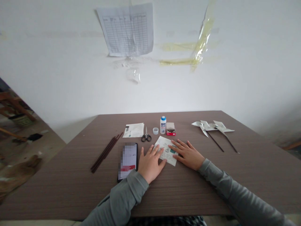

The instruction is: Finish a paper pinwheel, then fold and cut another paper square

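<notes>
A square sheet of printed paper (167,148) lies flat on the table, turned at an angle. My left hand (151,163) rests with spread fingers on its left edge. On its right side lie the outstretched fingers of my right hand (189,154). Beyond the sheet stand a white glue bottle (163,126) with a blue cap, a small clear cup (155,131) and an opened red box (171,130) of small metal pieces. Black-handled scissors (146,136) lie just past my left hand, pointing away.
A phone (128,160) lies left of my left hand, with several dark brown sticks (105,153) farther left. More paper sheets (133,130) lie behind. Two paper pinwheels (207,126) on sticks rest at the right. The wooden table (77,185) meets a white wall (178,91).
</notes>
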Motion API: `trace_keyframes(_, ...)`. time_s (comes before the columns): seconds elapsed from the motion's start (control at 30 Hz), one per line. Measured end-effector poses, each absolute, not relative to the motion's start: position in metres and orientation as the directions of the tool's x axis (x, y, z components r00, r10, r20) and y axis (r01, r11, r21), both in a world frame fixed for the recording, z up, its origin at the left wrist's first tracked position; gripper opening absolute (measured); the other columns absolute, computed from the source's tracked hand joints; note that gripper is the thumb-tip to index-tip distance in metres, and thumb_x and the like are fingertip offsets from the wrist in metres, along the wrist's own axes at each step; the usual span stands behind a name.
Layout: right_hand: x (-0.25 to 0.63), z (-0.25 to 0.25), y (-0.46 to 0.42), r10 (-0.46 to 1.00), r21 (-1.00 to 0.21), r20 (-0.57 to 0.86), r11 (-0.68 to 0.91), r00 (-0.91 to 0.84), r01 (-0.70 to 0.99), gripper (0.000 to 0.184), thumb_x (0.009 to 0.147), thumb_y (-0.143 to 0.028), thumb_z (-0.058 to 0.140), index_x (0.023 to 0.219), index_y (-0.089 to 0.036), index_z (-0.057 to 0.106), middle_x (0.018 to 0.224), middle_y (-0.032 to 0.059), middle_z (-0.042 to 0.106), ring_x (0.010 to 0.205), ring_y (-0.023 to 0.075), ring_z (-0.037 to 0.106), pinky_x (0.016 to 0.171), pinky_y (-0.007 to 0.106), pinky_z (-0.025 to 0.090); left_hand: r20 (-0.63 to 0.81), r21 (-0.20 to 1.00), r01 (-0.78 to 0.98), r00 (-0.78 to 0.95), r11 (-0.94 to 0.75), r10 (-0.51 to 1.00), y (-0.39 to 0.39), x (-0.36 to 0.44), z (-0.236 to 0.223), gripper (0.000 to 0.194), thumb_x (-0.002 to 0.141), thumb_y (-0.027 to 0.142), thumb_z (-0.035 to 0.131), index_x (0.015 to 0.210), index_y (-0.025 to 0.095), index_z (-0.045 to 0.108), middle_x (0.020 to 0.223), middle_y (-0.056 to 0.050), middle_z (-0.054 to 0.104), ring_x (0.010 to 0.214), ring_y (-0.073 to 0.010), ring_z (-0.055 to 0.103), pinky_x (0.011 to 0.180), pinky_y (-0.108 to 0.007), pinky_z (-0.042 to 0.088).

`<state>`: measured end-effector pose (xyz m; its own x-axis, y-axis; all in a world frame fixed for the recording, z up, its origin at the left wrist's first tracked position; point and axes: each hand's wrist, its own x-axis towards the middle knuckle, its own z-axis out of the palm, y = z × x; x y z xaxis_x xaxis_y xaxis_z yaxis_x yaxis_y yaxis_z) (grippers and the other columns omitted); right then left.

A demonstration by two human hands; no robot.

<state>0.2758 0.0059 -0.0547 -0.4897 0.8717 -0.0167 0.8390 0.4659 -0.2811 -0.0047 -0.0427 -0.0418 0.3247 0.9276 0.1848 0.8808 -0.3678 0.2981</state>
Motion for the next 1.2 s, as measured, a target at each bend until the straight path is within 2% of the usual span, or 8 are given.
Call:
trace_keyframes(0.17, 0.289, -0.055, 0.013, 0.899, -0.253, -0.022, 0.418, -0.437, 0.873, 0.067, 0.128, -0.056, 0.065, 0.195, -0.049, 0.064, 0.208, 0.0053, 0.053, 0.198, 0.0488, 0.043, 0.156, 0.089, 0.038, 0.166, 0.285, 0.896, 0.304, -0.340, 0.938, -0.043, -0.008, -0.040, 0.053, 0.118, 0.039, 0.084, 0.171, 0.032, 0.087, 0.187, -0.019, 0.079, 0.180, -0.0558, 0.068, 0.152, -0.093, 0.044)
trace_keyframes(0.3, 0.292, -0.055, 0.016, 0.903, -0.295, -0.031, 0.402, -0.429, 0.867, 0.069, 0.127, -0.059, 0.066, 0.195, -0.047, 0.065, 0.208, 0.0056, 0.053, 0.198, 0.0513, 0.042, 0.156, 0.091, 0.036, 0.174, 0.261, 0.913, 0.276, -0.315, 0.945, -0.043, -0.011, -0.040, 0.052, 0.119, 0.043, 0.085, 0.169, 0.028, 0.087, 0.185, -0.020, 0.080, 0.180, -0.0575, 0.066, 0.151, -0.092, 0.045)
trace_keyframes(0.47, 0.302, -0.050, 0.023, 0.902, -0.383, -0.047, 0.380, -0.428, 0.842, 0.062, 0.128, -0.058, 0.066, 0.188, -0.047, 0.074, 0.205, 0.0024, 0.059, 0.198, 0.0497, 0.043, 0.161, 0.081, 0.035, 0.201, 0.248, 0.915, 0.272, -0.318, 0.941, -0.042, -0.016, -0.044, 0.051, 0.118, 0.042, 0.085, 0.167, 0.029, 0.088, 0.180, -0.022, 0.083, 0.179, -0.0577, 0.066, 0.146, -0.089, 0.051)
trace_keyframes(0.6, 0.313, -0.050, 0.031, 0.880, -0.394, -0.060, 0.413, -0.471, 0.821, 0.063, 0.127, -0.064, 0.066, 0.186, -0.046, 0.076, 0.207, 0.0035, 0.056, 0.198, 0.0492, 0.043, 0.159, 0.084, 0.036, 0.229, 0.238, 0.921, 0.255, -0.308, 0.939, -0.040, -0.021, -0.046, 0.051, 0.114, 0.042, 0.089, 0.164, 0.030, 0.089, 0.177, -0.022, 0.085, 0.177, -0.0573, 0.069, 0.143, -0.085, 0.056)
trace_keyframes(0.87, 0.329, -0.060, 0.042, 0.866, -0.458, -0.016, 0.437, -0.499, 0.774, 0.062, 0.118, -0.066, 0.081, 0.174, -0.043, 0.087, 0.203, 0.0059, 0.062, 0.195, 0.0518, 0.048, 0.158, 0.081, 0.041, 0.105, 0.128, 0.961, 0.234, -0.247, 0.966, -0.039, -0.017, -0.036, 0.060, 0.123, 0.047, 0.078, 0.172, 0.013, 0.084, 0.193, -0.028, 0.070, 0.188, -0.0512, 0.060, 0.156, -0.079, 0.046)
trace_keyframes(1.0, 0.334, -0.071, 0.049, 0.860, -0.512, 0.049, 0.458, -0.508, 0.726, 0.063, 0.112, -0.070, 0.089, 0.167, -0.040, 0.093, 0.197, 0.0105, 0.070, 0.189, 0.0550, 0.056, 0.156, 0.080, 0.044, 0.172, 0.138, 0.954, 0.242, -0.266, 0.955, -0.037, -0.019, -0.039, 0.053, 0.120, 0.041, 0.085, 0.168, 0.019, 0.087, 0.189, -0.024, 0.076, 0.181, -0.0508, 0.068, 0.153, -0.080, 0.051)
trace_keyframes(1.1, 0.334, -0.076, 0.051, 0.858, -0.524, 0.089, 0.472, -0.506, 0.709, 0.060, 0.110, -0.070, 0.092, 0.163, -0.040, 0.096, 0.194, 0.0118, 0.073, 0.185, 0.0557, 0.061, 0.155, 0.081, 0.047, 0.205, 0.192, 0.923, 0.294, -0.333, 0.934, -0.034, -0.021, -0.041, 0.050, 0.118, 0.033, 0.089, 0.168, 0.027, 0.089, 0.186, -0.019, 0.080, 0.178, -0.0487, 0.071, 0.152, -0.084, 0.051)
trace_keyframes(1.2, 0.331, -0.074, 0.049, 0.860, -0.512, 0.103, 0.477, -0.500, 0.714, 0.056, 0.110, -0.067, 0.093, 0.159, -0.040, 0.098, 0.192, 0.0115, 0.075, 0.182, 0.0548, 0.065, 0.154, 0.080, 0.050, 0.199, 0.254, 0.887, 0.343, -0.386, 0.918, -0.034, -0.022, -0.043, 0.041, 0.119, 0.025, 0.087, 0.158, 0.032, 0.095, 0.176, -0.014, 0.088, 0.174, -0.0473, 0.074, 0.151, -0.087, 0.051)
